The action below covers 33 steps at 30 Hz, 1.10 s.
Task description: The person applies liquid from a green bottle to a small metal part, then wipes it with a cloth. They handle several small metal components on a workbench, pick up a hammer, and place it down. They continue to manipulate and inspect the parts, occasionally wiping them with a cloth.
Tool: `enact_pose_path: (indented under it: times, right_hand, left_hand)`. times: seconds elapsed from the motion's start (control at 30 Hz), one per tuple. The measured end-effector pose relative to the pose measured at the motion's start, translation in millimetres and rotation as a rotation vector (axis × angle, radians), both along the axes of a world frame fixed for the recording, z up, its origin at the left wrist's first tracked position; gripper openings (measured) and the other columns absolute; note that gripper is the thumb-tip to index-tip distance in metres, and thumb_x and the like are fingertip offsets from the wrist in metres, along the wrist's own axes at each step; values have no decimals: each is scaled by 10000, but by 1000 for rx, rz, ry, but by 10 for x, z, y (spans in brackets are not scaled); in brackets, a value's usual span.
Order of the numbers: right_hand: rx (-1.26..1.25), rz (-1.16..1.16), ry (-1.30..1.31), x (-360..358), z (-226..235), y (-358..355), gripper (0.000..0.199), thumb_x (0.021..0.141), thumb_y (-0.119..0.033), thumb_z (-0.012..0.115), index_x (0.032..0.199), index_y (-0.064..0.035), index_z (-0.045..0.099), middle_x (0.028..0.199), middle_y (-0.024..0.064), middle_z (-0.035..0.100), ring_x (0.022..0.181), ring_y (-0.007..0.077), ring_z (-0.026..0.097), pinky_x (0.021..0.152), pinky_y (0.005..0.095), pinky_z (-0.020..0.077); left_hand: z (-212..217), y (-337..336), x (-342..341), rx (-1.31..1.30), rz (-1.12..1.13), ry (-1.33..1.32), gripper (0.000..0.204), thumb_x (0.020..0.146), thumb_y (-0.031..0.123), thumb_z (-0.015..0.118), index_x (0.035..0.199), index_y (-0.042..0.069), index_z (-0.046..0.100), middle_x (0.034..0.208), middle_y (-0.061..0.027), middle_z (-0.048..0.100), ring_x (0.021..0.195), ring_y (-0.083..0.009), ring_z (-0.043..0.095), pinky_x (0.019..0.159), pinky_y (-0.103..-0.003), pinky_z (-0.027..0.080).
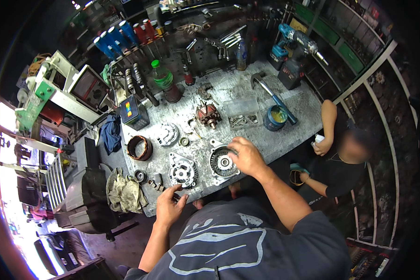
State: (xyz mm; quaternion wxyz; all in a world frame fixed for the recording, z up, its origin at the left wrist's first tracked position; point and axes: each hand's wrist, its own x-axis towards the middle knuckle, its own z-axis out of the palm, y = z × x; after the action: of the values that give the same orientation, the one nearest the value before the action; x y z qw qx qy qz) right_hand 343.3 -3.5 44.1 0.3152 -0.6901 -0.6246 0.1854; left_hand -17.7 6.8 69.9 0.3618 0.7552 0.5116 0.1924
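My right hand (248, 157) is closed over the right rim of a round alternator housing (218, 171), which lies with its ringed inside facing up near the bench's front edge. Just left of it sits a second alternator housing (182, 171) with a slotted face. By that one's lower edge is my left hand (170, 205), thumb and fingers apart; I see nothing clearly held there. Farther back lie an alternator rotor (207, 115), a copper-wound stator ring (139, 148), a silvery end cover (168, 134) and a small bearing-like ring (184, 141).
A clear parts tray (243, 122), blue tub (275, 118) and hammer (277, 100) occupy the right side. A green-capped bottle (162, 77) and battery-like box (134, 113) stand behind. A rag (125, 191) hangs near the left corner. Another person (333, 172) is at the right.
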Motion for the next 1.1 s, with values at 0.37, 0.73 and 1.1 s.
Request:
enact_pose_path:
  times: [0.37,0.73,1.1]
  right_hand:
    - [-98,-325,-137,730,-384,598,177,981,-166,749,1119,-97,836,1144,198,776,1082,420,742,939,507,594]
    - [-245,-162,-533,768,-733,1300,203,974,-82,653,1010,-72,852,1207,198,748,1068,431,780,917,526,640]
    - [-234,100,-471,1089,-609,1318,220,979,-114,655,1053,-119,862,1199,198,751,1063,431,770,936,540,616]
  left_hand:
    - [-144,-124,-447,-18,78,-113,394,899,62,843,1281,27,753,1122,-121,804,804,-215,739,757,-352,601]
    - [-62,-207,-173,3,146,-66,344,906,46,823,1242,6,761,1077,-111,812,811,-181,750,749,-333,592]
    - [-64,-573,200,-40,243,-43,336,903,59,835,1229,6,772,1082,-124,808,792,-187,739,759,-327,591]
